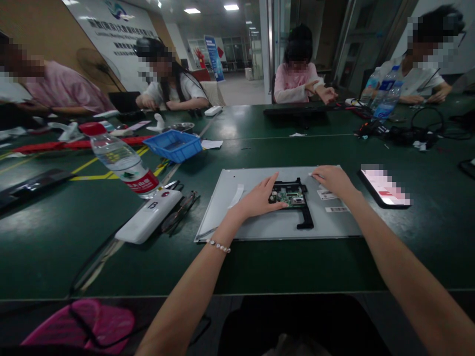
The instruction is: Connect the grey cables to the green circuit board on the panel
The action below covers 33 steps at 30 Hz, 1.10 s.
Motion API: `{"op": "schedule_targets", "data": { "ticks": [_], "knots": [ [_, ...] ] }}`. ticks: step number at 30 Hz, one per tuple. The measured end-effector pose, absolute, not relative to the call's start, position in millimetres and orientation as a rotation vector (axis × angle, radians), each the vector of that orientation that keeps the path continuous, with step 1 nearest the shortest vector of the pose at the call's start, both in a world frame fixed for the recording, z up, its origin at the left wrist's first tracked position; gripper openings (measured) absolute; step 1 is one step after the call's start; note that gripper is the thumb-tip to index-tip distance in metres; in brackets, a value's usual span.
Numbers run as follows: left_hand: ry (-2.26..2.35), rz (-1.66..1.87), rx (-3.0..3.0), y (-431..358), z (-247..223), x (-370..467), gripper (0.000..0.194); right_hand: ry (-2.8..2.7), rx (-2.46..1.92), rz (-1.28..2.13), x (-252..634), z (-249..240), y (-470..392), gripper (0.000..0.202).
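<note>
A flat grey panel [260,230] lies on the green table in front of me. On its middle rests a black bracket [306,217] framing a green circuit board [293,198]. My left hand [261,198] lies over the left side of the bracket, fingers stretched out, thumb along the board's lower edge. Near the panel's upper right, my right hand [332,179] has its fingertips pinched together at the surface, above a white label [326,195]. What the pinch holds, if anything, is too small to make out. A strip of pale tape [236,196] sticks to the panel's left part.
Left of the panel are a white power bank [150,217], glasses [180,212], a water bottle [124,160] and a blue basket [174,145]. A phone [384,185] lies to the right. Cables [397,132] and bottles stand far right. Several people sit around the table.
</note>
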<state>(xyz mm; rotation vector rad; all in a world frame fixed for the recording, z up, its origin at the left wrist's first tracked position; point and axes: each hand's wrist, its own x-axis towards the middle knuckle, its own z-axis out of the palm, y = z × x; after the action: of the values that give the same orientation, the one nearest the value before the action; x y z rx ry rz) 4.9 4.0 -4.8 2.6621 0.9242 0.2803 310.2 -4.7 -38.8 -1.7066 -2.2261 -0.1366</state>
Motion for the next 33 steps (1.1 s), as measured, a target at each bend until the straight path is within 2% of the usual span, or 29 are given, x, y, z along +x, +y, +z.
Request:
{"op": "schedule_targets", "data": {
  "ticks": [10,21,33],
  "knots": [
    [0.902,0.300,2.684,5.6,-6.3,5.2,0.097,-2.038,-1.637,-0.121,277.4,-25.3,-11.1,0.023],
    [0.933,0.273,2.727,7.9,-10.9,5.6,0.096,-2.101,-1.449,-0.037,236.9,-21.8,-6.1,0.021],
    [0.931,0.234,2.728,5.4,-6.7,7.2,0.094,-2.210,-1.574,-0.055,222.4,-22.3,-2.2,0.025]
  ]
}}
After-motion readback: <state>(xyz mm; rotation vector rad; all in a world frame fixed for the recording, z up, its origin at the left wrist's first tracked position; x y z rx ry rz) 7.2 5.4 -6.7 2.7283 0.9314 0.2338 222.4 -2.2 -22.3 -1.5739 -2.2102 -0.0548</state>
